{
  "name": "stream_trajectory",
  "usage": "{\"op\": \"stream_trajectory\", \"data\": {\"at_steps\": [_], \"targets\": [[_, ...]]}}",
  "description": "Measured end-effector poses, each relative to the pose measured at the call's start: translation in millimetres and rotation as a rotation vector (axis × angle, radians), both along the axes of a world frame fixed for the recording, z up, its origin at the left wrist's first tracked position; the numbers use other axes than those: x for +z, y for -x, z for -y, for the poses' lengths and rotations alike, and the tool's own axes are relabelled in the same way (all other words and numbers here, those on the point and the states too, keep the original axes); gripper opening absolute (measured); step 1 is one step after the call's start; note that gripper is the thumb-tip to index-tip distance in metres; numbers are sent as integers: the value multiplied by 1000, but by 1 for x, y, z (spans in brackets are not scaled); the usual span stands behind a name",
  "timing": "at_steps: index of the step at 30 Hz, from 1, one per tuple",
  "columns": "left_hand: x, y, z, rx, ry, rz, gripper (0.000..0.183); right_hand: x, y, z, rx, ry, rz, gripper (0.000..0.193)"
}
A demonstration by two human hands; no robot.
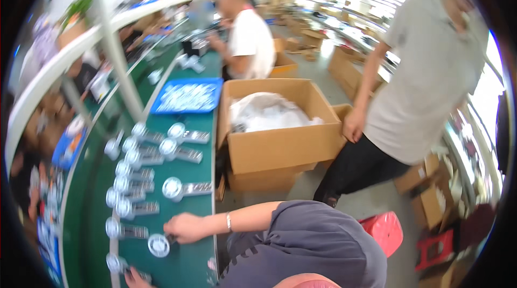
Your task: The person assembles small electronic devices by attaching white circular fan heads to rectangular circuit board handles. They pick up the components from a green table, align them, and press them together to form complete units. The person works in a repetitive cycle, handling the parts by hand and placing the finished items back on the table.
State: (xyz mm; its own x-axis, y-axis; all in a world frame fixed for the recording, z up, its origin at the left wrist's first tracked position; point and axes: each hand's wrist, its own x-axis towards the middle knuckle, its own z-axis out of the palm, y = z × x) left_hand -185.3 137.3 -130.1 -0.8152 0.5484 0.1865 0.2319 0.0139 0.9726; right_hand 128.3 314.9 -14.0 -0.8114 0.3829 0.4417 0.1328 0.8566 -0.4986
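Note:
My right hand, with a bracelet at its wrist, is closed at the bench's near end. Its fingers grip the short dark end of a pale round-headed part, whose ringed disc points left. At the lower edge, my left hand has its fingers pinched at the handle of another round-headed part; the rest of that hand is cut off. Several similar parts with flat, strip-like handles lie in a row on the green bench, the closest being one part beyond my left hand. A single part lies farther right.
A blue tray of small pale pieces sits farther along the bench. An open carton with white plastic lining stands right of it. One person works beyond; another stands at right. A white post rises at left.

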Motion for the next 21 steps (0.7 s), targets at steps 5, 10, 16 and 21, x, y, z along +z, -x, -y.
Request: {"op": "stream_trajectory", "data": {"at_steps": [5, 10, 16, 21], "targets": [[100, -116, -20, 103, -211, 443, 28, 26, 22, 25, -41, 427, 1, 37], [100, -125, 10, 254, -336, 498, 42, 38, 70, 35, 110, 1012, 94, 34], [122, -129, 11, 229, -476, 634, 28, 22, 132, 39, 285, 1165, 63, 29], [110, -124, -4, 225, -444, 548, 30, -5, 150, 41, 294, 1166, 14, 39]]}}
